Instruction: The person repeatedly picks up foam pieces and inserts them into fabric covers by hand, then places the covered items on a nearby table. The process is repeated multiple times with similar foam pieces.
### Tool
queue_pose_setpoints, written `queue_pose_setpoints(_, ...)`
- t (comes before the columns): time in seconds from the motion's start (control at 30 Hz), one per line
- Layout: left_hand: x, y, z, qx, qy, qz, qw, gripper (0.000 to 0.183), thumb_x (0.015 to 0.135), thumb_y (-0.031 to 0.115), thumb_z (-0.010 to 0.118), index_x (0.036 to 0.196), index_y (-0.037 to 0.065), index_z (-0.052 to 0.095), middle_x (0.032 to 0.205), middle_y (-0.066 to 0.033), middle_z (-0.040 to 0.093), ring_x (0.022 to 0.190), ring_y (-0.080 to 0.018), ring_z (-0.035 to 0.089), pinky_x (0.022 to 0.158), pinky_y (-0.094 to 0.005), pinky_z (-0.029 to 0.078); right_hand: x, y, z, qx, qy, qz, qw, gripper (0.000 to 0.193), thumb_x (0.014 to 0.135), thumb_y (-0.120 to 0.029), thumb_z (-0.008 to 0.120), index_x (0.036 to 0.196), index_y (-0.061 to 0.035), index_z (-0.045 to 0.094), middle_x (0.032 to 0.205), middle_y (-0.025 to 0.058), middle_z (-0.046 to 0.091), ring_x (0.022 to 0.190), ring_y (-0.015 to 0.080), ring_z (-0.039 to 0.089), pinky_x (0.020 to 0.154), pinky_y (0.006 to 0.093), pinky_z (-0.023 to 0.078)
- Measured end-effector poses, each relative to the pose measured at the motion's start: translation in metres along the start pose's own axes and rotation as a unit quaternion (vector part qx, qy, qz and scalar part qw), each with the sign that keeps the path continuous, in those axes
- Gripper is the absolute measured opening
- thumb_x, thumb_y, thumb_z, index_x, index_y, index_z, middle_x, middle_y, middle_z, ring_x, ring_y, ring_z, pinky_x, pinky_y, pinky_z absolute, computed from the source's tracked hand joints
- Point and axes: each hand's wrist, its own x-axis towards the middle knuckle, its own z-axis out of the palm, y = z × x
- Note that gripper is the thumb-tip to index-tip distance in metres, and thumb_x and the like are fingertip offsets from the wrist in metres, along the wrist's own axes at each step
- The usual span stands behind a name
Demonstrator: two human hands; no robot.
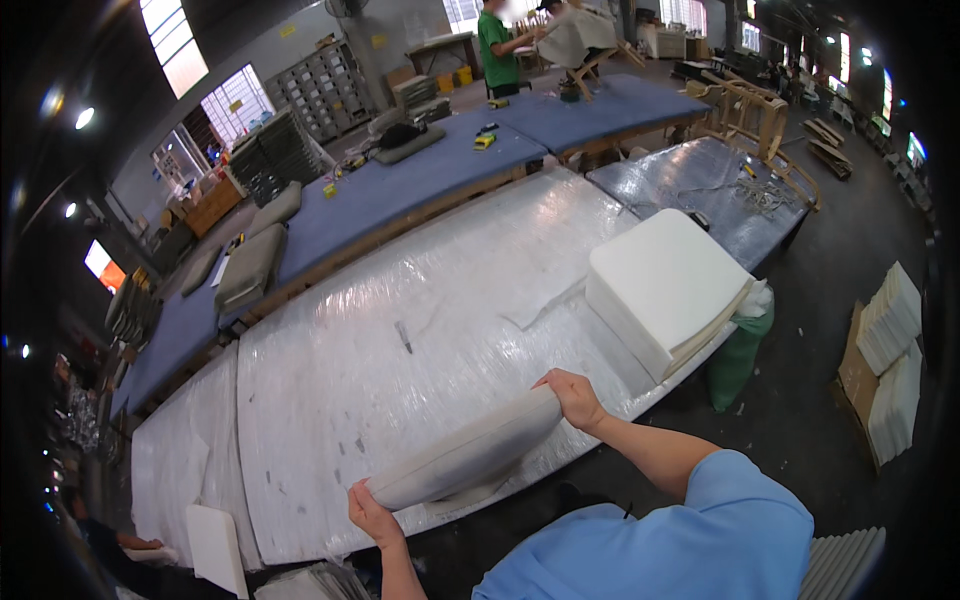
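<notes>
A long, light grey seat cushion [468, 452] is held tilted on edge above the near side of the plastic-wrapped table [380, 330]. My left hand [373, 514] is closed on its left end, fingers gripping the corner. At the other end my right hand [575, 400] is closed round the upper right corner. Part of a pale layer shows beneath the cushion; whether it belongs to it I cannot tell. To the right of my right hand lies a stack of white foam pads [668, 285] with rounded corners.
Beyond stands a long blue-topped table [390, 200] with grey-green cushions [252, 265]. A green sack [742, 360] hangs by the foam stack. More foam pads [895, 350] lean at far right. Another person's hand [142, 543] is at lower left, near a white pad [215, 548]. A person in green [498, 48] works at the back.
</notes>
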Motion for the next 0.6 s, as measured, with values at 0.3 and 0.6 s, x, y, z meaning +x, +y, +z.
queue_pose_setpoints(0.3,0.030,0.002,-0.004,-0.037,0.022,-0.137,0.990,0.045,0.107,0.033,0.047,0.094,-0.003,0.071,0.090,-0.0099,0.071,0.086,-0.0209,0.065,0.083,-0.0366,0.050,0.033,0.037,0.002,0.174,-0.044,0.140,0.974,0.059,0.110,-0.040,0.042,0.088,0.0035,0.076,0.084,0.0111,0.075,0.077,0.0166,0.066,0.078,0.0327,0.053)
queue_pose_setpoints(0.6,0.038,0.000,-0.011,-0.164,-0.040,-0.294,0.941,0.053,0.108,0.042,0.045,0.086,0.000,0.069,0.095,-0.0178,0.075,0.097,-0.0301,0.071,0.093,-0.0441,0.054,0.025,0.080,0.000,0.221,-0.035,0.188,0.956,0.054,0.108,-0.034,0.045,0.087,0.0040,0.076,0.084,0.0119,0.075,0.080,0.0165,0.066,0.083,0.0313,0.052)
